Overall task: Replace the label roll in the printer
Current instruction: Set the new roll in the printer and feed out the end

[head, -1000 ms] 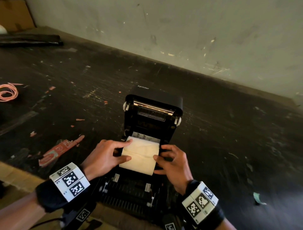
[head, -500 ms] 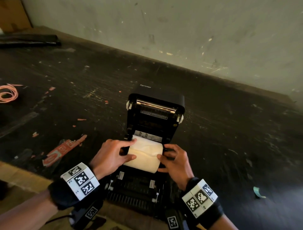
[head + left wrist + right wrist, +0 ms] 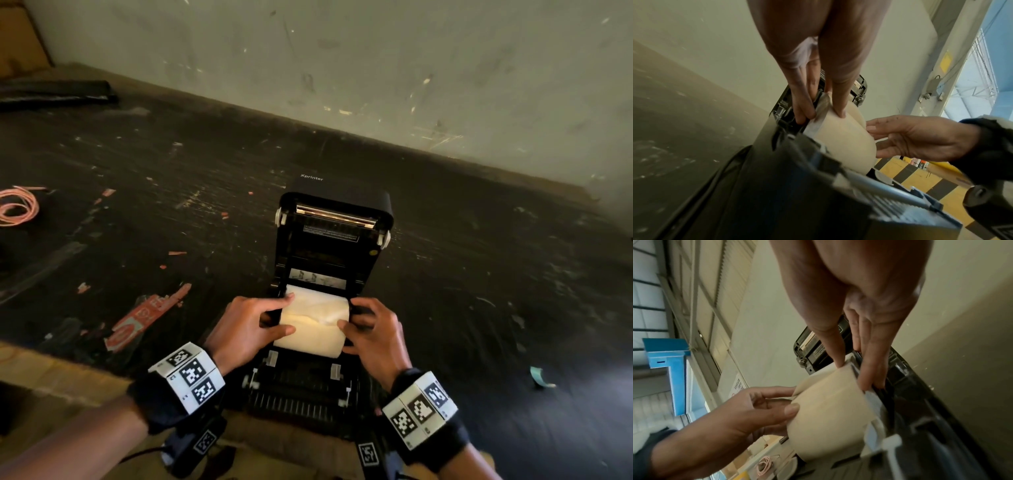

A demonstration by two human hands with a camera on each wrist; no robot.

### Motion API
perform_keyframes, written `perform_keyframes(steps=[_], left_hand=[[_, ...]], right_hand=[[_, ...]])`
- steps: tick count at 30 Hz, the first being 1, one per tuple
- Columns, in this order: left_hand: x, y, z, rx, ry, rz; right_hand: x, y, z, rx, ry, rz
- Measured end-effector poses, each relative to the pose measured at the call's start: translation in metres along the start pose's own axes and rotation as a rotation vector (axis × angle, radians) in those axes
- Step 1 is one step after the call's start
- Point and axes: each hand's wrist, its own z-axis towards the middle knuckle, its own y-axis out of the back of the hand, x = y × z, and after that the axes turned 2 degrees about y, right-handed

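Observation:
A black label printer [image 3: 334,240] stands on the dark table with its lid raised toward the wall. A cream label roll [image 3: 313,325] lies across its open bay. My left hand [image 3: 250,325] holds the roll's left end, thumb on top and fingers down the side between roll and bay wall [image 3: 803,112]. My right hand [image 3: 371,325] holds the right end the same way, thumb on the paper and fingers [image 3: 869,369] at the end face. A loose paper flap lies wrinkled on top of the roll [image 3: 830,402].
The wall [image 3: 376,68] runs close behind the printer. A coil of pink cord [image 3: 17,205] lies at far left, a red printed wrapper [image 3: 144,318] left of the printer, a teal scrap [image 3: 539,375] to the right. The table's front edge [image 3: 51,370] is beside my left wrist.
Both hands have lowered the roll a little deeper into the bay and shifted their hold toward its ends. The view has drifted slightly.

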Motion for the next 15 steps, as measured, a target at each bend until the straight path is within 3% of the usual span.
perform_keyframes(steps=[15], left_hand=[[0.006,-0.005,-0.002,-0.025,-0.098,0.089]], right_hand=[[-0.015,0.026,-0.008,-0.013,-0.014,0.009]])
